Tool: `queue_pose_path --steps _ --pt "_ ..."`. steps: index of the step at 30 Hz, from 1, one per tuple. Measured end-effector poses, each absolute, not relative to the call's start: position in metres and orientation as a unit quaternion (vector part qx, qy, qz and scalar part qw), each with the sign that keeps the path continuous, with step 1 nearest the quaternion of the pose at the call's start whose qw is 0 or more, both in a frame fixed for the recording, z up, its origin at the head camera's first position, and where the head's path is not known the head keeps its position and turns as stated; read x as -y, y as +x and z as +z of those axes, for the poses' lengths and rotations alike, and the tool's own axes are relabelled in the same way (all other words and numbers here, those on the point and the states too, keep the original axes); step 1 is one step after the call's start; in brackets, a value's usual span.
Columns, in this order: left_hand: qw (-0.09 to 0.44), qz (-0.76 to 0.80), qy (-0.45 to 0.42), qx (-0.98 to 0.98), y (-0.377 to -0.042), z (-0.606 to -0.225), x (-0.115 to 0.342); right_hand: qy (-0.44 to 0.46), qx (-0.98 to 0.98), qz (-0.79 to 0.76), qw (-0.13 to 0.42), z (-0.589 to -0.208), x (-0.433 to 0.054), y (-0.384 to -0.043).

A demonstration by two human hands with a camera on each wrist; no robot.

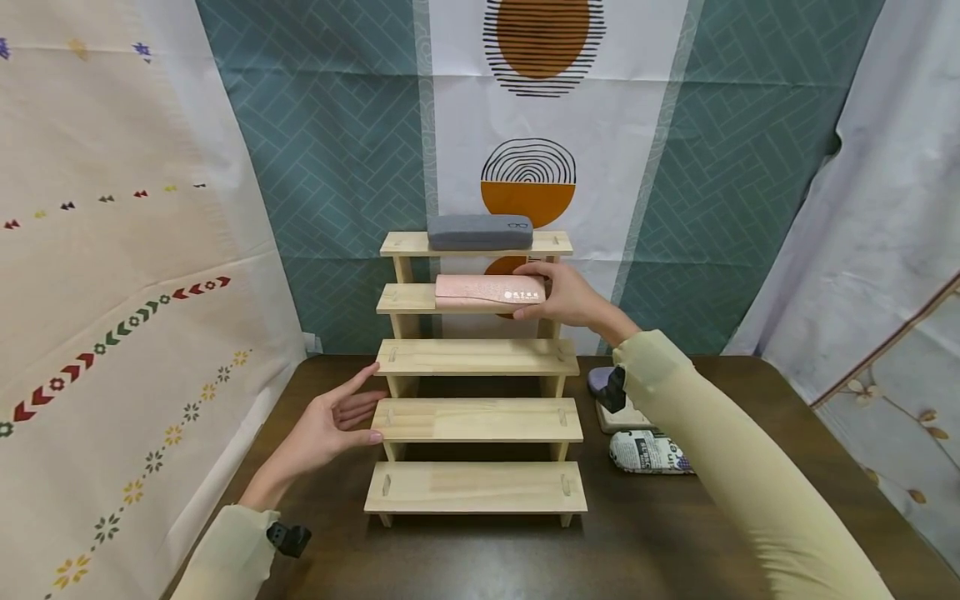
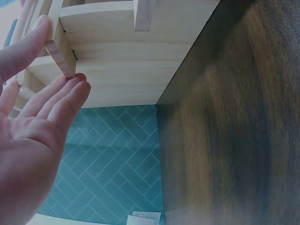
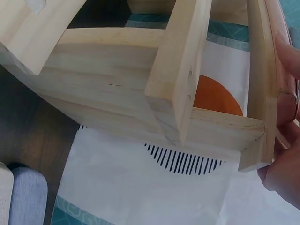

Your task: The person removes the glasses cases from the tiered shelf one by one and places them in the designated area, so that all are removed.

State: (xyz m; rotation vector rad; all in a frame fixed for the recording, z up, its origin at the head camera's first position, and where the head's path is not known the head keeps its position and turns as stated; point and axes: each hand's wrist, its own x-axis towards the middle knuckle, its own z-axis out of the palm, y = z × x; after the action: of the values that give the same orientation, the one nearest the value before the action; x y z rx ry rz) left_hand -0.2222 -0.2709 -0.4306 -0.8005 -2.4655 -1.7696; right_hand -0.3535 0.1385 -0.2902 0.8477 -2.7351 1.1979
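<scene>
A five-tier wooden shelf stand (image 1: 476, 485) stands upright on the dark table. My right hand (image 1: 566, 296) grips the right end of a pink glasses case (image 1: 480, 288), thumb near its lower edge and fingers over the top. This case lies along the second tier from the top, its left end near the middle of that board. At the stand's left side, my left hand (image 1: 322, 429) holds the end of a lower board (image 2: 60, 56) between thumb (image 2: 35, 40) and fingertips. Its index finger reaches up to the board above. A grey glasses case (image 1: 480, 233) rests on the top tier.
Right of the stand, partly behind my right sleeve (image 1: 720, 450), lie a newspaper-print case (image 1: 641, 452), a cream case (image 1: 617, 419) and a bluish-grey case (image 3: 29, 194). A patterned teal and white cloth (image 1: 345, 167) hangs behind the table (image 1: 480, 558); pale cloths flank both sides.
</scene>
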Motion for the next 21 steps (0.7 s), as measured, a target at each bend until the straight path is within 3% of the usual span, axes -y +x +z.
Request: queue_pose_path --steps 21 --pt "0.002 -0.565 -0.261 0.783 -0.223 -0.431 0.271 0.238 0.83 0.505 0.002 -0.291 -0.158 -0.328"
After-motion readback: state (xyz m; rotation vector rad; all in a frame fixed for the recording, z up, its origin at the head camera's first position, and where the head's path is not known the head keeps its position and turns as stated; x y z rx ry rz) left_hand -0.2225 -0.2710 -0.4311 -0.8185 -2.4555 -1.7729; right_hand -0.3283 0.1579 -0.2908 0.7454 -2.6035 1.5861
